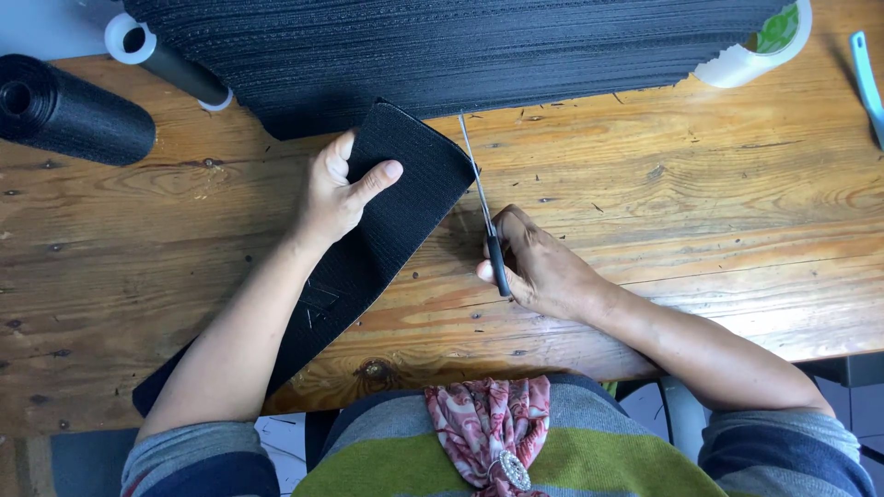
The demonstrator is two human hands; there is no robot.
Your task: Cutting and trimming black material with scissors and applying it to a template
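Nearby, black roll (74,110), tape roll (760,46), fabric pile (442,46) behind scissors (483,207).

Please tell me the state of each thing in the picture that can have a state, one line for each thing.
Black strip: flat on the table, pinned by the left hand.
Scissors: held in the right hand, blades at the strip's edge.
Black roll: rolled up, lying on its side.
Tape roll: lying by the large black sheet.

Fabric strip (387,230) lies on worktop (691,184), left hand (336,193) on it, scissors (486,221) in right hand (539,267) just right of it. Fabric roll (74,110) far left, tape roll (760,46) far right, folded fabric (442,46) behind.
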